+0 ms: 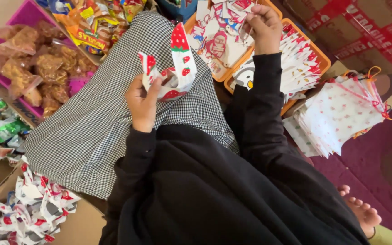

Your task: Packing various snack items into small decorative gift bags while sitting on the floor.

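white plastic strawberry-print pouch (175,68), pinched in left hand (142,103) over checked lap cloth (82,131). right hand (263,26) closed on a small tag (247,18) above orange tray (325,61). risk: loose pinch, pouch slipping; reaching sleeve scattering stacked tags.

Two hands (142,102), two orange trays (318,56)

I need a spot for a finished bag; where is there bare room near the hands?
Free: the checked cloth on the lap left of the left hand, and the carpet below the bag stack. Crowded: the orange trays by the right hand and the snack bin.
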